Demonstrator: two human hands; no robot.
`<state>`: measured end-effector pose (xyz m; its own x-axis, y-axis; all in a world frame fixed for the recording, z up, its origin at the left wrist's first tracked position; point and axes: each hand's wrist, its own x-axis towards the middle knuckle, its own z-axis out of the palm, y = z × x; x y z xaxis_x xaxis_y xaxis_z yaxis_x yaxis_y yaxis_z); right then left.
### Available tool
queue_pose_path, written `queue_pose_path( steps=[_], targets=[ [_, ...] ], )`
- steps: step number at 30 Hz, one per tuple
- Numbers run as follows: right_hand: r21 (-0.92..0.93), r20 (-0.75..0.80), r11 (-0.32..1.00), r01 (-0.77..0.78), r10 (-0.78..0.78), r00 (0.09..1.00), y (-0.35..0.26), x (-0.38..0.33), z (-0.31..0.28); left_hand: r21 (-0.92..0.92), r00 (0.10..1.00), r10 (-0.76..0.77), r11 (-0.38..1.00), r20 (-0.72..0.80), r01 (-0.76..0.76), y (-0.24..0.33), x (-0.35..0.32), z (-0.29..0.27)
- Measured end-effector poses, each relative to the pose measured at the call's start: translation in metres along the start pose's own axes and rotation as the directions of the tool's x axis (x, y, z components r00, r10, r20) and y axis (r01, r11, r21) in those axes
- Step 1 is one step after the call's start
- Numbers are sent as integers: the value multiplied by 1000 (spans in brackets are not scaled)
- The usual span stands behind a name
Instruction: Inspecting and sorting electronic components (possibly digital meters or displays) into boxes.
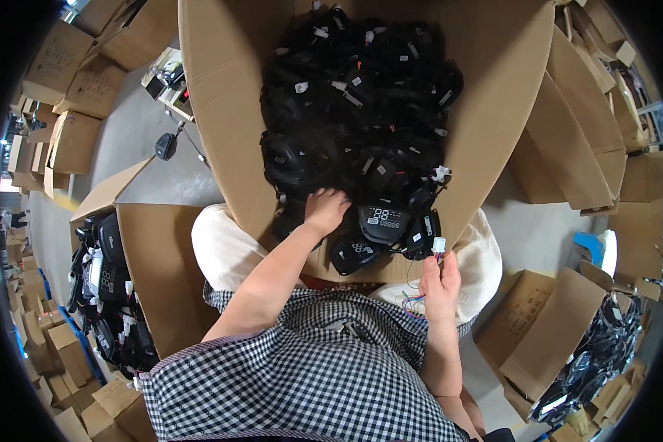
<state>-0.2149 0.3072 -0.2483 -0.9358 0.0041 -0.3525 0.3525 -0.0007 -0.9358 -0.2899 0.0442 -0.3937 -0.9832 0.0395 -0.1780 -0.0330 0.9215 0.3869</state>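
Observation:
A large cardboard box point(221, 96) stands open before me, tilted toward my lap. It holds a heap of black instrument display units point(383, 221) with white plugs and short wires among them. My left hand point(327, 211) rests on the near left part of the heap, fingers slightly apart; what lies under the fingertips is hidden. At the box's near right edge, my right hand point(440, 287) pinches a white plastic connector point(439, 245) upright. Thin coloured wires point(414, 304) hang from the connector beside my palm. Another display unit point(355, 253) lies near the box's front edge.
To my left, an open box point(158, 280) holds more black display units. At the lower right, another box point(552, 331) contains dark items in clear plastic. A scooter-like handlebar with a black mirror point(166, 146) stands at upper left. Stacked cartons point(74, 66) line both sides.

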Motion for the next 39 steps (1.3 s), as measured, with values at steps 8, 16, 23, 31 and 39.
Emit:
queue_pose_path(
  steps=[8, 16, 23, 31, 39],
  targets=[
    [-697, 12, 674, 244, -330, 944, -19, -3, 7, -91, 829, 261, 933, -494, -348, 34, -56, -87],
    [-686, 251, 525, 504, -480, 841, -14, -3, 17, -481, 933, 76, 841, -352, -249, 24, -104, -113],
    [446, 374, 862, -240, 63, 925, 24, -5, 44, -857, 997, 43, 509, -68, -81, 33, -105, -92],
    [558, 284, 773, -302, 163, 945, 28, -12, 46, -893, 896, -87, -92, -434, -442, 59, -84, -126],
    [502, 218, 807, -312, 231, 948, 67, 34, 89, -975, 811, -557, -208, 181, 74, 8, -128, -33]
  ],
)
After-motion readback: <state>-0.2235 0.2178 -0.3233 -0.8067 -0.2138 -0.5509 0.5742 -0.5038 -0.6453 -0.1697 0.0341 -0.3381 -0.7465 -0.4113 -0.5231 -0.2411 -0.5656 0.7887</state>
